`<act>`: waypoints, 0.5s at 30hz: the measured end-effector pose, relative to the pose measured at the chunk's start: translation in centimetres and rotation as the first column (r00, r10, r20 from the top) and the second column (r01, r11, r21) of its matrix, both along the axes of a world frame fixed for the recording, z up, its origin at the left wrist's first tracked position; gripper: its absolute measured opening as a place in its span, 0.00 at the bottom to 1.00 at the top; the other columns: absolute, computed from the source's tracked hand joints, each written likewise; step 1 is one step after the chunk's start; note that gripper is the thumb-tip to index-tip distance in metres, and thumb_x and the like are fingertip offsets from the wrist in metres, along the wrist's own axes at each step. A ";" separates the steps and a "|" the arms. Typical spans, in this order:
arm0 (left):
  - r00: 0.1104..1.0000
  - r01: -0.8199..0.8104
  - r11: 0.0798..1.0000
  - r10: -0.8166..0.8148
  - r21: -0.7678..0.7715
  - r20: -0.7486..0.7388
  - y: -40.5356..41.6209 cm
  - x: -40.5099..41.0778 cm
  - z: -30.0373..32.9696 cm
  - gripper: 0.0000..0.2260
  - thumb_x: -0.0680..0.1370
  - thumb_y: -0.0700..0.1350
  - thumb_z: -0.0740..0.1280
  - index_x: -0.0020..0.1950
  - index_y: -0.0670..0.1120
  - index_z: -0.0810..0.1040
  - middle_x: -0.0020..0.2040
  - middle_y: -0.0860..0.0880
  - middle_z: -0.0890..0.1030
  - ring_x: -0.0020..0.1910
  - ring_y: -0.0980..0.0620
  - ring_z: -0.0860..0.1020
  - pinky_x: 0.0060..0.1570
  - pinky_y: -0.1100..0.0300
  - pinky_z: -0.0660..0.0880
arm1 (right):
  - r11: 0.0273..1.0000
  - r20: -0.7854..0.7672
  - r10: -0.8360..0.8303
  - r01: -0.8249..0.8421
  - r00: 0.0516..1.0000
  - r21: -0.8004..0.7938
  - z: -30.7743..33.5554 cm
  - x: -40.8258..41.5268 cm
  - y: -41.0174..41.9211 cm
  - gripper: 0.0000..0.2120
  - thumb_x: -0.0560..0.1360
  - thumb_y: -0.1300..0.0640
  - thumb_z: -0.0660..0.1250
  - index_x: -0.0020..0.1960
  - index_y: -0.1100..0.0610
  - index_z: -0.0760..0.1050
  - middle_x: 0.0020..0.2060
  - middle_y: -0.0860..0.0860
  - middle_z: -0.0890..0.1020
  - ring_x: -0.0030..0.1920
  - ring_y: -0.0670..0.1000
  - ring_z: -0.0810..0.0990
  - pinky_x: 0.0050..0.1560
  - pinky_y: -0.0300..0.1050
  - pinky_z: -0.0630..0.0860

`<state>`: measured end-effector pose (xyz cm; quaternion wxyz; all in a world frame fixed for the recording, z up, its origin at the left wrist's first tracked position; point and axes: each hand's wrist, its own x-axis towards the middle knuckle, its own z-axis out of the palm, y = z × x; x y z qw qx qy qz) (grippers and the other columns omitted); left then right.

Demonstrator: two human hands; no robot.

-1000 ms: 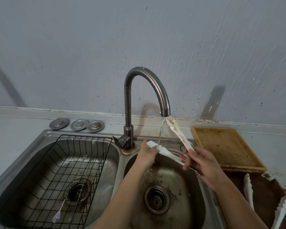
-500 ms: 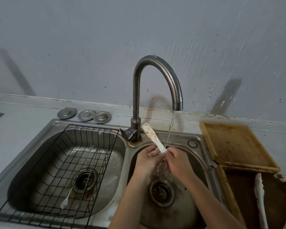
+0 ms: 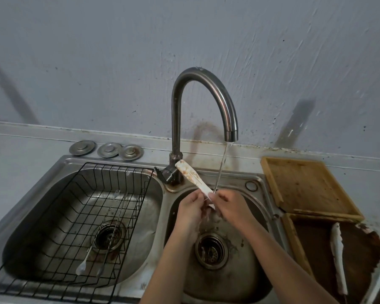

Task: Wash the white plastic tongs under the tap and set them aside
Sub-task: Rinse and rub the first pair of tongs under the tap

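Observation:
Over the right sink basin (image 3: 246,279), both my hands hold the white plastic tongs (image 3: 192,175). One stained arm of the tongs sticks up and to the left toward the tap's base. My left hand (image 3: 190,210) grips them from the left, my right hand (image 3: 230,208) from the right, fingers closed around the lower part. That lower part is hidden between my hands. A thin stream of water (image 3: 222,165) runs from the curved steel tap (image 3: 206,84) and lands right where my hands meet.
A black wire rack (image 3: 75,216) with long thin utensils lies in the left basin. Three metal drain covers (image 3: 106,149) sit behind it. A wooden tray (image 3: 305,185) and a dark board (image 3: 316,249) with more white tongs (image 3: 339,257) lie to the right.
The tongs swung from spread open under the spout to pointing up-left, and my hands came together around their lower part. Over the last half second little has moved.

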<state>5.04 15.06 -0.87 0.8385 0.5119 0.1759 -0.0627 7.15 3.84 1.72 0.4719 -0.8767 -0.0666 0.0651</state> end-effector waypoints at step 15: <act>0.991 0.087 0.996 -0.087 0.011 0.104 0.3 0.9 2.2 0.06 0.76 0.37 0.65 0.50 0.35 0.79 0.27 0.41 0.73 0.20 0.49 0.70 0.22 0.61 0.72 | 0.966 -0.138 0.056 -0.019 0.989 0.260 1.2 -0.6 -0.9 0.13 0.79 0.59 0.59 0.41 0.60 0.78 0.29 0.53 0.82 0.25 0.48 0.79 0.24 0.34 0.71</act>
